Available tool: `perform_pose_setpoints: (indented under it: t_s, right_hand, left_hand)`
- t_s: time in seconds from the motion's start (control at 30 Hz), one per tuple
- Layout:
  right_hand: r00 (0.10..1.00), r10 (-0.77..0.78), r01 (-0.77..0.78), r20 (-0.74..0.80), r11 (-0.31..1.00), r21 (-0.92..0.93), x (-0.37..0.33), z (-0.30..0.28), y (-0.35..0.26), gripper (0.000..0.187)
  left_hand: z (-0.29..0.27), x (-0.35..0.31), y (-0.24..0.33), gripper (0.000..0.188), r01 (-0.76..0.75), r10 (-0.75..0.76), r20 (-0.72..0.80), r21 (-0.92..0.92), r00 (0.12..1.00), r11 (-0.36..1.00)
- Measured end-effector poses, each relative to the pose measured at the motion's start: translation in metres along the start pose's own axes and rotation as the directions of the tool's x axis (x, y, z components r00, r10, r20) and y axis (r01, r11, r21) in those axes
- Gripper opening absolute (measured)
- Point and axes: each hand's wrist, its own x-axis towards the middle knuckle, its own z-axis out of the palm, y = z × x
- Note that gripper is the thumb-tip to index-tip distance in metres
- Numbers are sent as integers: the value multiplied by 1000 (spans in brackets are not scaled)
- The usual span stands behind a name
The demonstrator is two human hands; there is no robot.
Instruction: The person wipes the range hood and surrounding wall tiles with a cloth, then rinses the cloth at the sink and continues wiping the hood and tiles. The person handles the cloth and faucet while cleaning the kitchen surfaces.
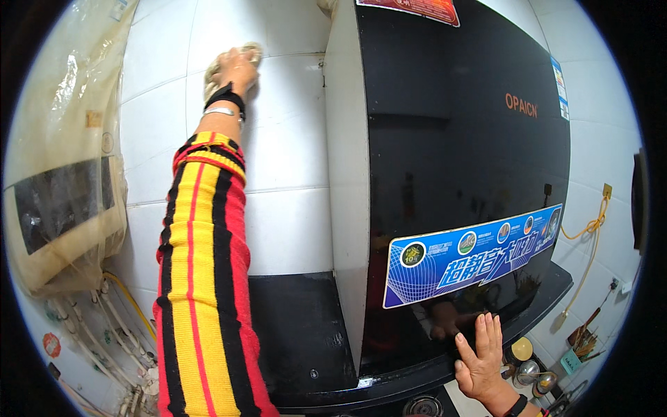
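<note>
My left hand (238, 71), with a dark band and a bracelet at the wrist, reaches far up the white tiled wall (288, 156). Its fingers are closed on a crumpled pale cloth (211, 82), which lies against the tiles. Right of that arm stands a black range hood (458, 160) with a grey side panel and a blue sticker strip (472, 254). On the hood's lower front edge rests my right hand (481, 358), its fingers stretched out and holding nothing. A striped sleeve (201, 278) covers my left forearm.
At the left hangs a boxy appliance under clear plastic (66, 153), with pipes (104, 340) and a yellow hose below. A stove burner (422, 406) shows under the hood. To the right are ladles (528, 372), a green chopstick holder (571, 361) and a knotted yellow cord (594, 226).
</note>
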Motion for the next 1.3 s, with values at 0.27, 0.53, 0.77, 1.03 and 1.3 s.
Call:
perform_pose_setpoints:
  t_s: [0.27, 0.53, 0.77, 1.03, 1.3]
  right_hand:
    - [998, 11, -11, 55, 1000, -10, 0, -5, 1, 49]
    - [1000, 16, -16, 25, 1000, 2, -1, 0, -1, 49]
    - [998, -4, 2, 70, 1000, 26, -1, -6, 3, 50]
    - [993, -112, 111, -32, 994, -11, 5, -3, 6, 48]
    - [996, -92, 92, 12, 996, 9, 3, -6, 7, 48]
  left_hand:
    - [20, 8, 17, 36, -108, 115, -77, 83, 990, 991]
    - [4, 11, 36, 47, -2, 3, -20, 48, 1000, 999]
    - [-4, 2, 44, 43, -27, 33, -108, 55, 994, 998]
    - [-7, 27, 33, 48, -37, 36, 9, 77, 999, 996]
    - [18, 26, 58, 36, -163, 166, -95, 35, 982, 986]
